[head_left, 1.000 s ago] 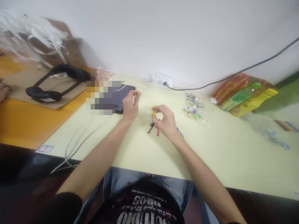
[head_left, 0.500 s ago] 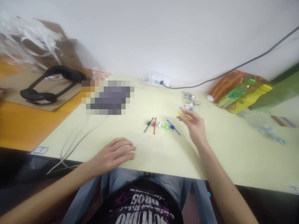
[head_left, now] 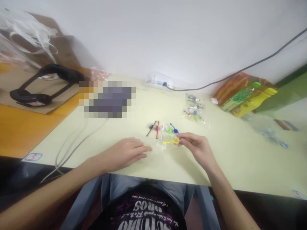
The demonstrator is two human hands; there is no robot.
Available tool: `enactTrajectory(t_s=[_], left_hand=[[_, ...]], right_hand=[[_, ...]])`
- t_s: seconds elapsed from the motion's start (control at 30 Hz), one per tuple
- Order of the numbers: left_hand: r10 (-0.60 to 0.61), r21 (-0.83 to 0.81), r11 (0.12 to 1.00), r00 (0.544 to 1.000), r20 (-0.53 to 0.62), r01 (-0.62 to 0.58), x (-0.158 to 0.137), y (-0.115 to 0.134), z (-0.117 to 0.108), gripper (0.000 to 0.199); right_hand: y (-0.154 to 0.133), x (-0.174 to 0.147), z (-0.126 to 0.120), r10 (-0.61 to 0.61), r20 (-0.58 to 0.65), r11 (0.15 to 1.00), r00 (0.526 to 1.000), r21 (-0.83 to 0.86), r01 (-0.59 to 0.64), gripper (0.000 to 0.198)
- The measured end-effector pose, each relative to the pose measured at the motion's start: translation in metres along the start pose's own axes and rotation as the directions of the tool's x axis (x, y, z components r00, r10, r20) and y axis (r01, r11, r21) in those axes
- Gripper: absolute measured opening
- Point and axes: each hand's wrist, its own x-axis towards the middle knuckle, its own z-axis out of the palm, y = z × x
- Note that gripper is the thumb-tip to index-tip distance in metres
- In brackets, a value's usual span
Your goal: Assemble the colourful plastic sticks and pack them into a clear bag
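Low left of centre, the left hand (head_left: 126, 153) rests with fingers slightly apart. Right of it, the right hand (head_left: 200, 149) pinches a yellow piece (head_left: 176, 140) at centre, its long axis nearly level, one tip pointing left. The cream tabletop (head_left: 230, 153) spreads beneath; a white wall (head_left: 153, 35) fills the top.

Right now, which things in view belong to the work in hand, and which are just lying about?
Seemingly in use:
yellow piece, in the right hand
clear plastic by the left hand
black piece, red piece, white piece, green piece, blue piece
bagged pieces

Seemingly lying about:
yellow bottle
green-capped bottle
power strip
black frame
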Motion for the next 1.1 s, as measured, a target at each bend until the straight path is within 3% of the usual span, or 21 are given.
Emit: enactTrajectory(t_s=[0.1,0.2,0.43,0.53,0.67,0.77,0.93,1.1], left_hand=[[0.100,-0.149,0.986,0.978,0.184,-0.073,0.028,-0.004,-0.004,0.030],[0.143,-0.247,0.967,0.941,0.308,-0.066,0.048,-0.009,-0.004,0.031],[0.139,-0.234,0.971,0.913,0.384,-0.049,0.059,-0.013,0.004,0.016],[0.101,-0.209,0.978,0.914,0.392,-0.018,0.060,-0.013,0.003,0.019],[0.066,-0.210,0.978,0.931,0.360,0.011,0.062,-0.015,0.003,0.019],[0.044,-0.196,0.981,0.957,0.286,0.013,0.062,-0.018,0.006,0.017],[0.115,-0.178,0.979,0.990,0.078,-0.100,0.061,-0.018,0.012,0.022],[0.130,-0.151,0.979,0.991,-0.034,-0.134,0.053,-0.014,0.016,0.021]], right_hand=[[0.002,-0.011,0.007,0.043,0.070,0.996,0.997,-0.078,-0.038,0.017],[0.009,-0.021,0.013,0.087,0.097,0.984,0.991,-0.166,-0.070,0.020],[0.018,-0.027,0.010,0.112,0.038,0.938,0.993,-0.333,-0.094,0.013],[0.016,-0.025,0.006,0.087,0.056,0.890,0.995,-0.453,-0.053,0.016],[0.012,-0.022,0.007,0.029,0.141,0.852,0.990,-0.521,0.049,0.024],[0.011,-0.021,0.013,0.035,0.150,0.828,0.988,-0.558,0.055,0.026],[0.009,-0.014,0.020,-0.043,0.217,0.768,0.975,-0.617,0.171,0.019],[0.008,-0.009,0.026,-0.094,0.330,0.792,0.939,-0.547,0.271,0.027]])
